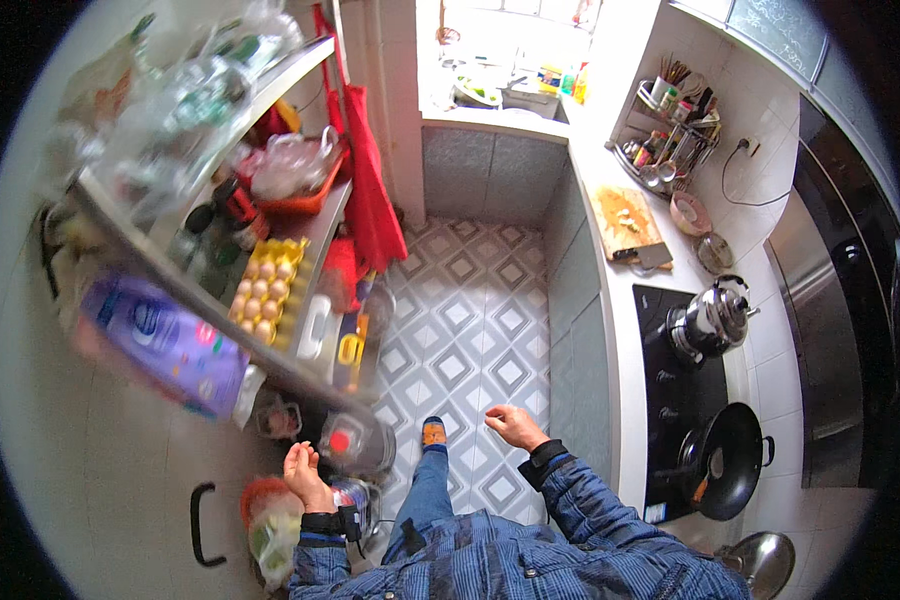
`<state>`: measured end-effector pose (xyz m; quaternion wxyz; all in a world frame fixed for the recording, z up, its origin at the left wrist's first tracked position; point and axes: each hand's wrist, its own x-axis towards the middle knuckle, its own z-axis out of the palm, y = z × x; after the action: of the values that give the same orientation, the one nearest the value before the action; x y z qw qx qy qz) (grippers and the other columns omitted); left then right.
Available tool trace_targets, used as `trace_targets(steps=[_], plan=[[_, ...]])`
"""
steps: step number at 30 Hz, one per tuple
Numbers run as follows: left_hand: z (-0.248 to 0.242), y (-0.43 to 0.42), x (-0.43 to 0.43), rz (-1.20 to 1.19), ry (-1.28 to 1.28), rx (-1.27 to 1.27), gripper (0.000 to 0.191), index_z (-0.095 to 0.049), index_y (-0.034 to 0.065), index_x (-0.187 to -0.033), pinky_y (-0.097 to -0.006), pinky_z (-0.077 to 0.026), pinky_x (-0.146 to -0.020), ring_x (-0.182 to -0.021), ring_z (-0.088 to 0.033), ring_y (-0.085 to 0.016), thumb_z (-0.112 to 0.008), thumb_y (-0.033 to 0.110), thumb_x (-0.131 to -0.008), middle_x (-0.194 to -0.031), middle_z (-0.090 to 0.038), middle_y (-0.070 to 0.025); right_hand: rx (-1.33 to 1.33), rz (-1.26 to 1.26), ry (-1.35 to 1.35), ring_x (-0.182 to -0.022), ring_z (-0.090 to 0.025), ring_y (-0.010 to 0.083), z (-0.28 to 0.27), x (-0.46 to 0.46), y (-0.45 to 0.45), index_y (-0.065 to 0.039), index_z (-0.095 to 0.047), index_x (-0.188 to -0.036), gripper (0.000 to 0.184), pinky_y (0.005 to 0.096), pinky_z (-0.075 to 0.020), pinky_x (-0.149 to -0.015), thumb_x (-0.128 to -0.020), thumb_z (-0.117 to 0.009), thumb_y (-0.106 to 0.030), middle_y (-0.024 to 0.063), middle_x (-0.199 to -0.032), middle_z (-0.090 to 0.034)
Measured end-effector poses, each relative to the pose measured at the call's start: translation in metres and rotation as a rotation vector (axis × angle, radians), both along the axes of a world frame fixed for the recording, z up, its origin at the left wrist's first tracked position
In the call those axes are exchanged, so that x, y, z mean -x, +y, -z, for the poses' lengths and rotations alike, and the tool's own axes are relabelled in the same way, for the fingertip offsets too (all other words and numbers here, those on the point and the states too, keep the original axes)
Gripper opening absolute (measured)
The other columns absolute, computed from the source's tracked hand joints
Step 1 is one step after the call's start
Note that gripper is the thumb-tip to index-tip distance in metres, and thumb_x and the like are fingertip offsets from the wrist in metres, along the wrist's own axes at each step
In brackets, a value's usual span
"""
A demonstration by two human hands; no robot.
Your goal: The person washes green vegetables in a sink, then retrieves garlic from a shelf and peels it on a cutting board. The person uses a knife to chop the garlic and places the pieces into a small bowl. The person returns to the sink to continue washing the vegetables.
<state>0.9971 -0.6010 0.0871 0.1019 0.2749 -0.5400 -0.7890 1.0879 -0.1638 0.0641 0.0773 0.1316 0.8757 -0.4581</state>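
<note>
My left hand (pixel 307 475) is low at the left, its fingers loosely curled and nothing seen in them. It is nearest to a clear plastic container with a red cap (pixel 356 442) and a red basket (pixel 259 499) holding a bag of greens. My right hand (pixel 517 427) hangs over the tiled floor (pixel 465 337), fingers slightly bent, touching nothing. To its right runs the white counter (pixel 630 420), with a black gas hob (pixel 656 337), a steel kettle (pixel 716 315) and a black wok (pixel 735 457) with a spatula inside.
A rack (pixel 322 247) at the left holds an egg tray (pixel 264 289), bottles and plastic bags; a red apron (pixel 371 187) hangs beside it. On the right counter lie a cutting board (pixel 621 214) and a cleaver (pixel 649 255). The sink (pixel 532 103) is at the far end.
</note>
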Motion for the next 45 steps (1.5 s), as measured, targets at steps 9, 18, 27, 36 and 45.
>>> trace_targets(steps=[9, 18, 27, 36, 45], plan=[[-0.039, 0.288, 0.264, 0.568, 0.025, -0.214, 0.020, -0.061, -0.0020, -0.114, -0.0286, -0.057, -0.078, -0.092, -0.067, -0.018, -0.063, 0.005, -0.095, -0.104, -0.069, -0.0117, -0.020, 0.400, -0.035, -0.097, -0.072, 0.0271, -0.035, 0.100, 0.182, -0.003, -0.074, -0.106, 0.029, 0.0367, -0.0552, -0.086, -0.089, -0.071, -0.025, 0.0152, -0.103, -0.075], [-0.055, 0.543, 0.450, 0.788, 0.027, -0.250, 0.019, -0.060, 0.0017, -0.115, -0.0318, -0.058, -0.084, -0.093, -0.069, -0.019, -0.060, 0.006, -0.097, -0.105, -0.071, -0.0121, 0.023, 0.485, -0.014, -0.085, -0.069, 0.0202, -0.002, 0.254, 0.372, -0.002, -0.073, -0.107, 0.031, 0.0332, -0.0542, -0.077, -0.088, -0.071, -0.027, 0.0114, -0.095, -0.074], [-0.048, 0.604, 0.611, 0.540, -0.047, -0.162, 0.021, -0.059, 0.0021, -0.116, -0.0367, -0.054, -0.090, -0.098, -0.066, -0.023, -0.062, 0.007, -0.096, -0.105, -0.069, -0.0130, 0.085, 0.275, 0.021, -0.096, -0.071, 0.0280, -0.027, 0.496, 0.536, -0.002, -0.073, -0.105, 0.031, 0.0375, -0.0547, -0.085, -0.088, -0.070, -0.028, 0.0158, -0.102, -0.074], [-0.014, 0.735, 0.813, 0.576, -0.082, -0.194, 0.023, -0.058, -0.0020, -0.118, -0.0355, -0.056, -0.089, -0.096, -0.067, -0.024, -0.058, 0.004, -0.096, -0.108, -0.068, -0.0153, -0.057, 0.303, -0.108, -0.097, -0.070, 0.0282, -0.034, 0.680, 0.706, -0.003, -0.073, -0.105, 0.030, 0.0377, -0.0545, -0.086, -0.088, -0.070, -0.027, 0.0148, -0.101, -0.074], [-0.052, 0.947, 0.985, 0.819, -0.017, -0.198, 0.020, -0.059, -0.0040, -0.116, -0.0316, -0.057, -0.087, -0.095, -0.067, -0.021, -0.058, 0.007, -0.100, -0.108, -0.068, -0.0153, -0.416, 0.200, 0.066, -0.097, -0.067, 0.0394, -0.033, 0.871, 0.887, -0.002, -0.072, -0.100, 0.023, 0.0462, -0.0529, -0.088, -0.089, -0.056, -0.014, 0.0221, -0.100, -0.071]])
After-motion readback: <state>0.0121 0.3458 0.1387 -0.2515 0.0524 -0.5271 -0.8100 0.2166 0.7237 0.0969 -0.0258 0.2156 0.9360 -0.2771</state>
